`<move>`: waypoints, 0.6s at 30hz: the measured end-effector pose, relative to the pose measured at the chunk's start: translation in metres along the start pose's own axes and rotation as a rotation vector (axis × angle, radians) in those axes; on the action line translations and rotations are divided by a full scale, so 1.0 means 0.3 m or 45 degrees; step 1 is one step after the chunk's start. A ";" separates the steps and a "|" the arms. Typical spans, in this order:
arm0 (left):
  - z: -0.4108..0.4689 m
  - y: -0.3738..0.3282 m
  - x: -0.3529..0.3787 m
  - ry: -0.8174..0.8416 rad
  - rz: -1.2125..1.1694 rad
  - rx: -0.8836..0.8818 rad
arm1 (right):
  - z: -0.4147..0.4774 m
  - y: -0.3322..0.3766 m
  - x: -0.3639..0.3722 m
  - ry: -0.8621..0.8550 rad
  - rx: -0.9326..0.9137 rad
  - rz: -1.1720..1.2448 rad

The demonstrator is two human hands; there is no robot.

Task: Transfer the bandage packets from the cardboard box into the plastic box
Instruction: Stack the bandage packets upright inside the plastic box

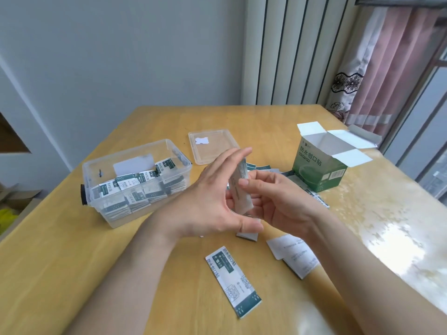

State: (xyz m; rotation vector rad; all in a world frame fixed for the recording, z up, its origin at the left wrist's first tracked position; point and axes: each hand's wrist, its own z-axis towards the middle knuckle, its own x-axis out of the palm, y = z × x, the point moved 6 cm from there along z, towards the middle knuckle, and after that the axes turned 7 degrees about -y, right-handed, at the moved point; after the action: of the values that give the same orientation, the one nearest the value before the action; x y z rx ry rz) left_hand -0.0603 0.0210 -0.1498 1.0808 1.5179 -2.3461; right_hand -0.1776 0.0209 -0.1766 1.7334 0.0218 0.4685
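Mid-frame, right hand pinches a bandage packet stack; left hand, fingers straight, presses its side; plastic box sits centre-left.

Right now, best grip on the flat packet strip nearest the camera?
Probably from above, pinching across the packet strip at mid-length by its long edges: it lies flat and thin on the table, so its narrow width suits a pinch.
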 end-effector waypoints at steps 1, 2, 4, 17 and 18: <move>-0.002 -0.012 0.005 -0.003 0.041 0.032 | -0.007 0.000 0.006 0.027 0.026 -0.017; -0.003 -0.024 0.008 -0.010 0.072 0.059 | -0.013 -0.003 0.010 0.045 0.046 -0.020; -0.004 -0.026 -0.001 -0.048 0.107 0.076 | -0.013 -0.010 0.013 0.055 0.082 -0.026; -0.021 -0.101 -0.145 -0.238 0.110 0.155 | -0.002 0.069 0.098 0.231 0.030 0.049; -0.024 -0.094 -0.171 -0.206 0.111 0.136 | 0.006 0.089 0.114 0.236 0.013 -0.004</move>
State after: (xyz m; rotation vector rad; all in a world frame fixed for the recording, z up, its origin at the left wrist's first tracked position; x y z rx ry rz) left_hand -0.0328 0.0279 -0.0983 0.9324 1.2771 -2.4130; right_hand -0.1521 0.0226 -0.1415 1.6947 0.1594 0.6261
